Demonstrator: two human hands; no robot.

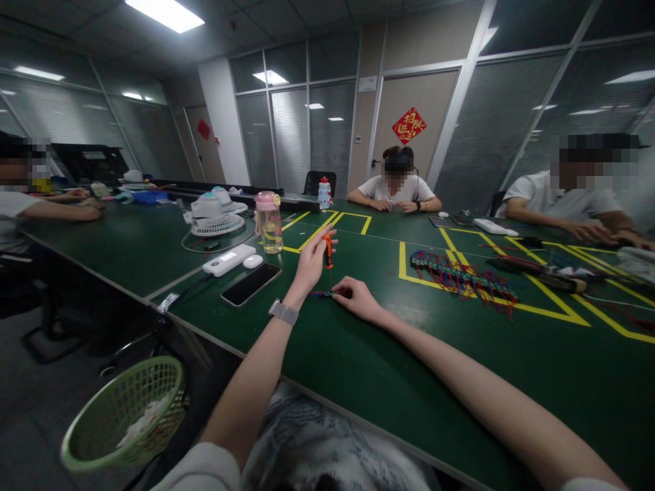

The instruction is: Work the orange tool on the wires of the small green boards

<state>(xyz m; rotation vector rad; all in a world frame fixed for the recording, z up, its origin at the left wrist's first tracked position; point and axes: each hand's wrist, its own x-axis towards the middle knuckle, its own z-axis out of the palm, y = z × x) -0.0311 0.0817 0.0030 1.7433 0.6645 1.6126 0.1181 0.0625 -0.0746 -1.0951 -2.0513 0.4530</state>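
My left hand [313, 259] is raised over the green table [358, 354], fingers pinched on a small orange tool [328, 249] that points down. My right hand [358, 299] rests on the table just to the right, fingers closed on a small dark bundle of thin wires [323, 294] lying flat. The orange tool hangs a little above that bundle. A grey watch band [283, 312] sits on my left wrist.
A black phone [250, 284], a white remote-like box [228, 260], a pink-capped bottle [269, 221] and white fans [215, 213] lie to the left. A heap of red and blue wires [460, 276] lies right. Three people sit around. A green basket [127, 412] stands on the floor.
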